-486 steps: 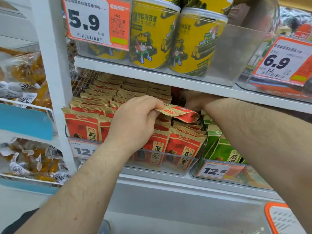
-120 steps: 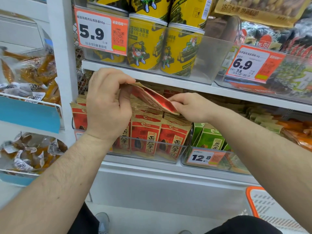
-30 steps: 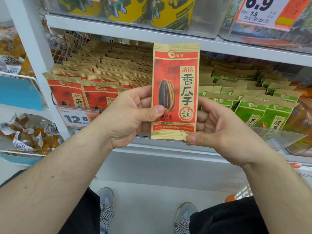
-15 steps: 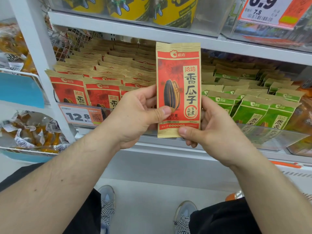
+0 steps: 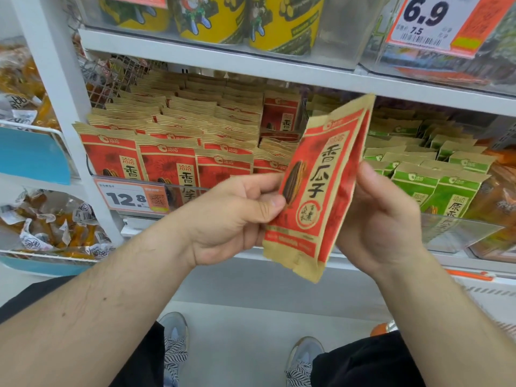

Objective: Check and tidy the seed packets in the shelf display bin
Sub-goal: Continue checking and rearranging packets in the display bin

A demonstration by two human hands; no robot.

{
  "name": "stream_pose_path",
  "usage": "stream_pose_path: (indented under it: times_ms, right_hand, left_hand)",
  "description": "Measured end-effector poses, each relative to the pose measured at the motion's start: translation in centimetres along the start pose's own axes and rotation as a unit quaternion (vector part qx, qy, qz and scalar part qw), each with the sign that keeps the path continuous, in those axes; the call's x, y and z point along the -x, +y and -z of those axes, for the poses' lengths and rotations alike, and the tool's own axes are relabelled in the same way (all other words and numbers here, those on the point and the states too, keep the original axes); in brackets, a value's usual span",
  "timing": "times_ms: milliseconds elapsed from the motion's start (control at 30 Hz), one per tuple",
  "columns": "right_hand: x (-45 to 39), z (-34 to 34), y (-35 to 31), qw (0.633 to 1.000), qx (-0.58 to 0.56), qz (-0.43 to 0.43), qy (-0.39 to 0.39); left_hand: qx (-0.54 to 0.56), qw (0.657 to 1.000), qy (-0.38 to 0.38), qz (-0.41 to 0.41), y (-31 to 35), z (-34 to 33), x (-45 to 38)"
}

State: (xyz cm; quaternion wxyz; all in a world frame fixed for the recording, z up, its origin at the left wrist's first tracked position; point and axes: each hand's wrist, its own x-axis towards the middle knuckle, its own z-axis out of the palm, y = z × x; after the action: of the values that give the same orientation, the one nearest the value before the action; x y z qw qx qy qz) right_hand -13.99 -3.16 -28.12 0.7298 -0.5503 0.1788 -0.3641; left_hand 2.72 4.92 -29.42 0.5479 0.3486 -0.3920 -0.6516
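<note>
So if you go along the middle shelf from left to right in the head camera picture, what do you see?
Price tag reading 12.8 → red seed packets in the bin → left hand → the red packet being held → right hand → green packets.

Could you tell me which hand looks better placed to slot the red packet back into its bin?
Probably the left hand: it pinches the red packet and sits before the red bin.

Red-and-tan seed packet [image 5: 321, 188] with a black striped seed; green-and-tan packets [image 5: 444, 185]; yellow cartoon-printed tubs [image 5: 279, 20]; zebra-patterned grey shoes [image 5: 174, 347].
</note>
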Motion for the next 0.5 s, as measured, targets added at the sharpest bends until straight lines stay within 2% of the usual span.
stream_pose_path:
  times_ms: [67, 167, 300, 333, 400, 500]
  right_hand:
    - [0.4, -1.0, 0.2, 1.0, -0.017, 0.008, -0.009]
    - [0.9, -1.7, 0.8, 0.999, 0.005, 0.035, -0.008]
    - [1.4, -2.3, 1.2, 0.987, 0.122, 0.09, 0.053]
    - [1.4, -2.5, 1.3, 0.974, 0.182, 0.107, 0.079]
    - [1.4, -2.8, 1.5, 0.926, 0.322, 0.133, 0.146]
    - [1.3, -3.1, 2.1, 0.851, 0.464, 0.16, 0.187]
  left_hand:
    - [0.003, 1.0, -0.011, 0.025, -0.5, -0.5, 0.0]
    - [-0.038, 0.998, 0.014, 0.042, -0.7, -0.8, -0.1]
    - [-0.167, 0.98, 0.1, 0.042, -0.7, -1.0, -0.2]
    - [-0.194, 0.972, 0.126, 0.032, -0.7, -1.0, -0.2]
    - [-0.193, 0.965, 0.179, 0.001, -0.4, -1.3, -0.3]
    - [-0.066, 0.965, 0.246, -0.064, 0.0, -1.5, -0.5]
